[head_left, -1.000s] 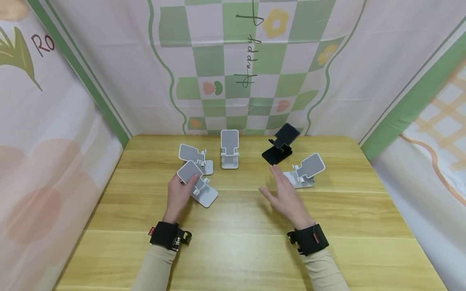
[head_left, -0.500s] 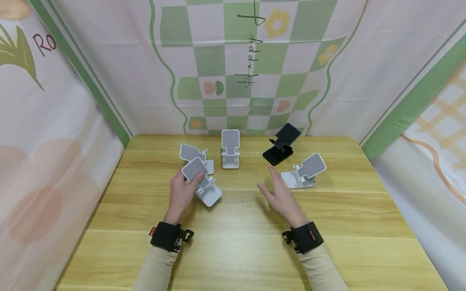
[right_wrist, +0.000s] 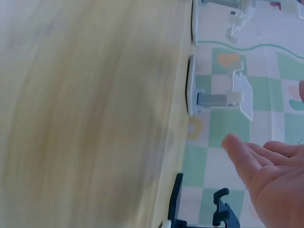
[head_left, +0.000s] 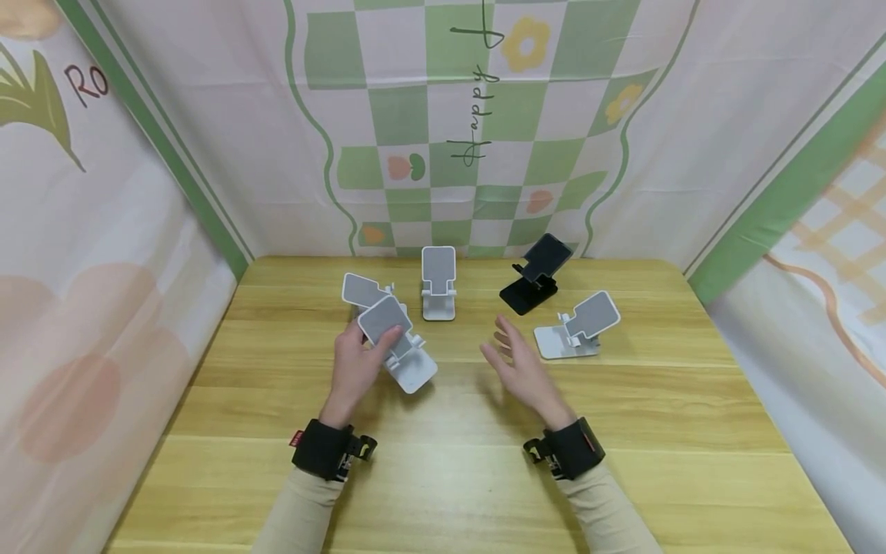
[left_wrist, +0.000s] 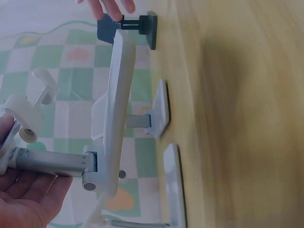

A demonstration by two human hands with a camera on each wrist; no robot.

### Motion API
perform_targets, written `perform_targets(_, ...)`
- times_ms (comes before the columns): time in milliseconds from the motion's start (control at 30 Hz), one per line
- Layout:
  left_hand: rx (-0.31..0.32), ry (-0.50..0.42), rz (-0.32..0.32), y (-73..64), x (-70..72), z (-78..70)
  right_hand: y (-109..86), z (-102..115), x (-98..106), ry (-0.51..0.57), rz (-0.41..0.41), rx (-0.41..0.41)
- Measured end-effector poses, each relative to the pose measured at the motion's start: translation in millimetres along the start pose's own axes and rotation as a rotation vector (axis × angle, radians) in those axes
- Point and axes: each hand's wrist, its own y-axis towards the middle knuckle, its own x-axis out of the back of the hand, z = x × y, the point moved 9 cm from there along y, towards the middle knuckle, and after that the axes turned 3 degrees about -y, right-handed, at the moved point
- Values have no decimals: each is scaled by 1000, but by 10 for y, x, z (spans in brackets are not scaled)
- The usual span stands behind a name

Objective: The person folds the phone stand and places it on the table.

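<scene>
Head view: I see patterned cloth (head_left: 457, 115) hanging behind and on both sides, its back panel a green-and-white check with the word "Happy" running sideways. Below it spreads a wood-grained tabletop (head_left: 457, 485). Two beige sleeves (head_left: 294, 514) come in from the near edge, one per side.

Of the person's two hands, the left hand (head_left: 354, 373) pinches the near white stand (head_left: 404, 345), thumb across its grey front. That stand is tilted and lifted clear of the tabletop, left of centre. The right hand (head_left: 526, 377) is loosely spread, thumb apart from the fingers, palm turned inward.

Just beside its fingers, on the tabletop, are the right stand (head_left: 581, 323), also white and grey, and, farther back, the black stand (head_left: 537, 271). The middle stand (head_left: 439, 273) sits upright near the back edge. Smallest to my eye is the left stand (head_left: 363, 290), partly hidden behind the lifted one; I cannot tell whether the two touch.
</scene>
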Motion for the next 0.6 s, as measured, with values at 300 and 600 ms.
perform_targets(300,-68,30,43,48,-144,7,63,70,-154,147,50,-12)
perform_targets(600,-79,15,103,42,-269,8,78,162,-394,338,160,-52)
